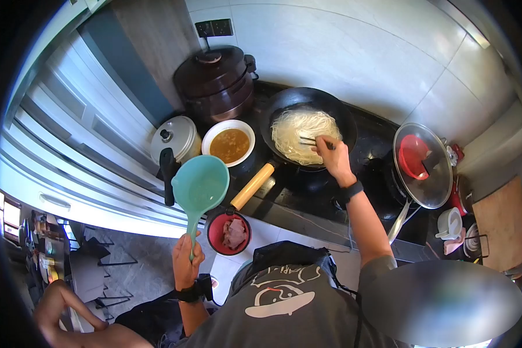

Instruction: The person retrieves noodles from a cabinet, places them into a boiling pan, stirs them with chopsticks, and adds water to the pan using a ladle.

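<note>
My left hand (188, 261) is closed around the handle of a pale green water scoop (202, 181), which it holds up in front of the counter. Only a little shading shows inside the scoop; I cannot tell whether it holds water. My right hand (334, 158) pinches dark chopsticks (307, 141), their tips in a mass of pale noodles (298, 127). These noodles lie in a black wok (330, 101) on the stove, its wooden handle (252, 187) pointing toward me. Left of the wok stands a white bowl (251, 139) of brown soup.
A dark lidded cooker (211, 81) stands against the wall, with a silver lidded pot (177, 136) before it. Low in front is a red bowl (212, 235) holding raw meat (234, 233). At right, a glass lid (438, 188), a red basket (410, 156) and a cutting board (499, 223).
</note>
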Action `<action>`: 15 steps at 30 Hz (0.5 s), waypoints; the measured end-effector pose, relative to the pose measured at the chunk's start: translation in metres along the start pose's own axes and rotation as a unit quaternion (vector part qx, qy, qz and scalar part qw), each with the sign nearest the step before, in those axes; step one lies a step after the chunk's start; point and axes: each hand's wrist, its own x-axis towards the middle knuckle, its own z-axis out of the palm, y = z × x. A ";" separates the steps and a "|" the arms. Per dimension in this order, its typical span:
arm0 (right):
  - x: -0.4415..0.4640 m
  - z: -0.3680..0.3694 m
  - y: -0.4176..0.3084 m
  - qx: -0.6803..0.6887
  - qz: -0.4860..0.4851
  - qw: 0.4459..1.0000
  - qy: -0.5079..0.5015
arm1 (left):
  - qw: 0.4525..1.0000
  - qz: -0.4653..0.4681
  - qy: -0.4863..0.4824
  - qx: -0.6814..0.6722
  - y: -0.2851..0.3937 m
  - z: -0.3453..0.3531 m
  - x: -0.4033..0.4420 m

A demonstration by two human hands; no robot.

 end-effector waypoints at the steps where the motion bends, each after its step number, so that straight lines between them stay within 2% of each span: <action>1: 0.007 0.001 0.007 0.001 0.001 1.000 -0.002 | 1.000 0.002 0.003 -0.002 0.001 0.001 0.000; 5: 0.018 -0.013 0.016 0.005 -0.014 0.994 0.111 | 1.000 0.002 -0.017 -0.013 0.003 -0.008 -0.003; 10: -0.046 -0.024 -0.023 0.035 -0.035 0.996 0.076 | 0.999 -0.002 -0.027 -0.021 0.004 -0.005 -0.004; 13: -0.084 -0.017 -0.022 0.169 -0.040 0.976 0.134 | 1.000 -0.007 -0.001 -0.019 0.010 -0.001 -0.003; 14: -0.095 -0.013 -0.008 0.200 -0.021 0.967 0.158 | 1.000 -0.005 -0.017 -0.017 0.011 -0.001 -0.003; 15: -0.102 -0.008 0.004 0.235 0.040 0.957 0.164 | 0.999 -0.004 -0.030 -0.017 0.013 -0.002 -0.004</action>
